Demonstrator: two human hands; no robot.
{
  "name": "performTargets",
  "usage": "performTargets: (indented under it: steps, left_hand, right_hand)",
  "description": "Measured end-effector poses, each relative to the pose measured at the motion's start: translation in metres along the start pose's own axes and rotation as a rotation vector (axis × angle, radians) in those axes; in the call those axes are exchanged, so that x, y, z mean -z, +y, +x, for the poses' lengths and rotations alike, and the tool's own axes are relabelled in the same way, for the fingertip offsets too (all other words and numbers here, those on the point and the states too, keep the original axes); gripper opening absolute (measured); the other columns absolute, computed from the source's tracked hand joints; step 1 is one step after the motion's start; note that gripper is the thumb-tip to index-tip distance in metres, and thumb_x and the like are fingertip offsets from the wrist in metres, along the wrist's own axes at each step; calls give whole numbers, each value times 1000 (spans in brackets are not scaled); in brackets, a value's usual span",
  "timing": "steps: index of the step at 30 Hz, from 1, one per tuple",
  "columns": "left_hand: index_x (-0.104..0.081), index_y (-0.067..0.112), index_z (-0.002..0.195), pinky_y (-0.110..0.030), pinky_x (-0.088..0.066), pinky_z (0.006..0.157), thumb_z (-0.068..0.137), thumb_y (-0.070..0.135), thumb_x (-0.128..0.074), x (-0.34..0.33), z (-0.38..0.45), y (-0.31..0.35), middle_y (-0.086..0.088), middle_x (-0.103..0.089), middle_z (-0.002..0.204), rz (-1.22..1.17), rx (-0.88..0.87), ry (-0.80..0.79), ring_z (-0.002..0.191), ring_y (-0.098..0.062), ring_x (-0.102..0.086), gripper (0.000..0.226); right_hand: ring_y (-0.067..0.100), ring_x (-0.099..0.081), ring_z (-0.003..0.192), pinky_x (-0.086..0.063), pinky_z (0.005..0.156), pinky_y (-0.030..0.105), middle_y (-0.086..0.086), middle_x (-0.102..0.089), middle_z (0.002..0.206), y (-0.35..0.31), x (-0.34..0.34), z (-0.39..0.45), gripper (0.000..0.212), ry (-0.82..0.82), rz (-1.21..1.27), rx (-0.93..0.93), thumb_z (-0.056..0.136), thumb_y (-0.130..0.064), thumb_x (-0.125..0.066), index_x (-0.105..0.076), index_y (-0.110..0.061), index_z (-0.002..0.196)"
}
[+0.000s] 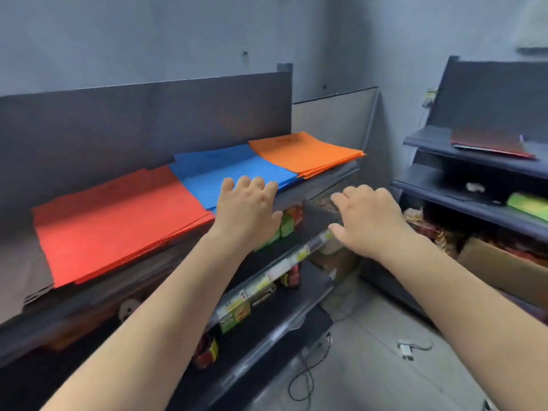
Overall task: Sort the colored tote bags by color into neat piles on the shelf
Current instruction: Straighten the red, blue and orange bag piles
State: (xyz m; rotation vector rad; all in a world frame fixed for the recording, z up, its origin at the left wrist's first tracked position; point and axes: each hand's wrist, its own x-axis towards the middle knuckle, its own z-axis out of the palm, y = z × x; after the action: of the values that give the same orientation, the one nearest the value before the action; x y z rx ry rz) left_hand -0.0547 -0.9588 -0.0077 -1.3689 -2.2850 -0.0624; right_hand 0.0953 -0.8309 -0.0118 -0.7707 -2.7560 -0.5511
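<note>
Top dark grey metal shelf (320,185) carries three flat piles side by side. Red flat fabric tote bag pile (118,223) lies toward the shelf's left end, overhanging the front edge. Blue flat fabric tote bag pile (231,173) sits mid-shelf, its left edge overlapping the red pile. Orange flat fabric tote bag pile (302,154) lies at the right end, near edge past the shelf's right front corner. Left hand (247,210) hovers at the front edge over the blue pile's near corner, fingers loosely spread, holding nothing. Right hand (367,216) is off the shelf's right front corner, fingers relaxed, empty. Lower shelves hold blurred packaged goods (284,225). Second dark shelving unit (474,161) stands at right.
</note>
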Motion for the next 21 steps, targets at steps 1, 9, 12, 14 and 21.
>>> performTargets:
  steps: [1, 9, 12, 14, 21]
  left_hand:
    - [-43, 21, 131, -39, -27, 94, 92, 50, -44, -4, 15, 15, -1, -52, 124, -21, -32, 7, 116, -24, -44, 48]
    - [-47, 22, 127, -41, -29, 94, 91, 46, -46, -48, 144, 127, -1, -53, 126, -129, -255, 48, 118, -25, -45, 43]
    - [-48, 21, 125, -40, -29, 94, 91, 47, -46, -66, 200, 159, -1, -53, 126, -148, -303, 62, 119, -26, -45, 43]
    - [-47, 21, 125, -39, -30, 93, 91, 48, -46, -76, 239, 177, 0, -53, 127, -151, -333, 73, 119, -25, -45, 43]
    - [-45, 21, 130, -39, -30, 97, 94, 48, -43, -107, 354, 248, 0, -51, 131, -181, -429, 89, 121, -24, -44, 45]
  right_hand:
    - [25, -47, 115, -37, 88, 37, 3, -51, 123, 18, -7, -3, 48, -11, -4, -36, 92, -50, -44, -43, -19, 128]
    - [25, -51, 112, -40, 86, 36, 3, -54, 120, 147, -60, 13, 45, -72, -80, -246, 92, -50, -45, -48, -19, 124]
    - [25, -50, 112, -39, 84, 37, 4, -54, 121, 196, -80, 38, 45, -85, -107, -321, 93, -48, -45, -47, -19, 127]
    - [25, -48, 113, -37, 84, 37, 3, -52, 122, 229, -92, 57, 46, -98, -127, -373, 93, -47, -44, -46, -19, 128]
    - [25, -45, 118, -36, 91, 38, 2, -51, 128, 331, -137, 101, 47, -136, -114, -505, 93, -47, -46, -45, -20, 131]
